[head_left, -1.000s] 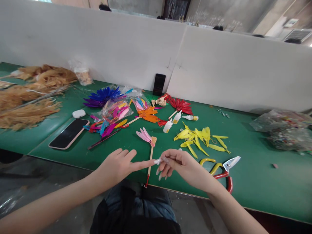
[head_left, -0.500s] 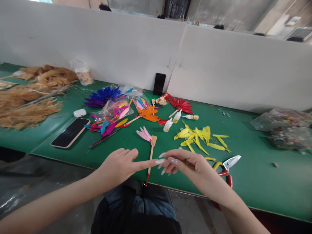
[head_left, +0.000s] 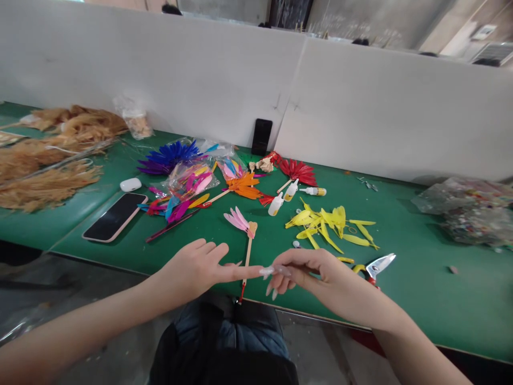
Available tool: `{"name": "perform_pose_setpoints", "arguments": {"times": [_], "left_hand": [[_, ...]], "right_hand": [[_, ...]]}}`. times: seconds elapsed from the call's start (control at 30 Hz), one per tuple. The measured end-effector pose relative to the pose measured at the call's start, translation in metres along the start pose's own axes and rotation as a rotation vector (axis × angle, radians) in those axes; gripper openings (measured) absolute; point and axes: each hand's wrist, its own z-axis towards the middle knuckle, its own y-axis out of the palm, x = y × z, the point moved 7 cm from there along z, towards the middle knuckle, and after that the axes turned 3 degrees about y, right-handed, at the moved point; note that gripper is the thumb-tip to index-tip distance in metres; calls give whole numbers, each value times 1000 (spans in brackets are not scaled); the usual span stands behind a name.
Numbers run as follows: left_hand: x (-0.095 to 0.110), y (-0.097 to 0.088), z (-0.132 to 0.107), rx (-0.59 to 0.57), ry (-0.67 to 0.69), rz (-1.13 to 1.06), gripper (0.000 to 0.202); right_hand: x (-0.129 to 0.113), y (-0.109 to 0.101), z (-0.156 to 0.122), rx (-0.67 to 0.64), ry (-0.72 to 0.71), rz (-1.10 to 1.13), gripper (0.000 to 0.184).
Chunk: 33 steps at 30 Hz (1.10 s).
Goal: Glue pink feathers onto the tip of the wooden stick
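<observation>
My left hand (head_left: 200,269) points its index finger to the right, with the other fingers curled in and nothing visible held. My right hand (head_left: 308,275) pinches the tip of that index finger between thumb and fingers; anything tiny between them cannot be made out. Beneath the pointing finger lies a small fan handle (head_left: 248,254), a thin wooden stick with a red cord at its lower end. Pink feathers (head_left: 237,219) spread to the left from its heart-shaped head. Yellow feathers (head_left: 324,222) lie loose beyond my right hand, and pruning shears (head_left: 380,264) rest partly hidden behind my right wrist.
White glue bottles (head_left: 276,204) stand and lie near a red feather fan (head_left: 297,172). Further left are an orange fan (head_left: 243,186), a blue fan (head_left: 171,158), and a phone (head_left: 116,216). A bag of beads (head_left: 467,211) sits right. A white partition (head_left: 360,112) closes the back.
My right hand has closed more firmly round the left index fingertip, and its forearm has shifted slightly right and down, covering more of the shears' handles. The fan and feathers stay put.
</observation>
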Motion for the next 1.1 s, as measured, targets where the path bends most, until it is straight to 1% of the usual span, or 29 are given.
{"name": "perform_pose_setpoints", "arguments": {"times": [0.17, 0.23, 0.33, 0.5, 0.6, 0.73, 0.8, 0.83, 0.9, 0.97, 1.03, 1.1], "left_hand": [[-1, -3, 3, -16, 49, 62, 64], [-2, -6, 5, -16, 63, 66, 64], [-4, -9, 5, 0, 71, 65, 65], [-4, -7, 2, -15, 74, 62, 66], [-3, -2, 0, -49, 60, -12, 67], [5, 9, 0, -153, 19, -227, 65], [11, 9, 3, -170, -8, -393, 58], [14, 6, 5, -162, -25, -515, 55], [18, -1, 8, -131, -100, -865, 55], [22, -7, 9, -105, -205, -1321, 64], [30, -10, 7, -141, -295, -1777, 76], [42, -12, 4, -217, -319, -2157, 85]], "right_hand": [[-3, 0, 3, -85, 18, 7, 22], [-4, 0, 4, -96, 15, -9, 20], [-6, -1, 3, -74, 10, -89, 20], [-12, 0, -1, -16, 8, -257, 21], [-13, 0, -3, -2, 16, -286, 21], [-10, 4, -3, -52, 35, -133, 19], [-7, 8, -2, -76, 44, -64, 19], [-6, 10, -1, -93, 52, -47, 19], [-2, 16, 1, -130, 69, -17, 20], [0, 18, 2, -134, 66, 27, 21], [-1, 12, 0, -39, 19, 65, 20], [-6, -1, -6, 127, -57, 53, 19]]}}
